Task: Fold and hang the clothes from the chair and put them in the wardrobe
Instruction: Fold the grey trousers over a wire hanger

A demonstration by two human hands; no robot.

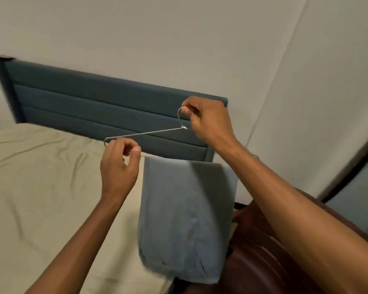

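A folded, pale blue-grey garment [185, 219] hangs draped over the bottom bar of a thin wire hanger [145, 134], held up in the air over the bed [40, 177] edge, with a dark brown chair [261, 257] at 5 o'clock of it. The right hand [208, 122] pinches the hanger's hook at 1 o'clock. The left hand [118, 164], at 9 o'clock of the garment, pinches the hanger's left end with curled fingers.
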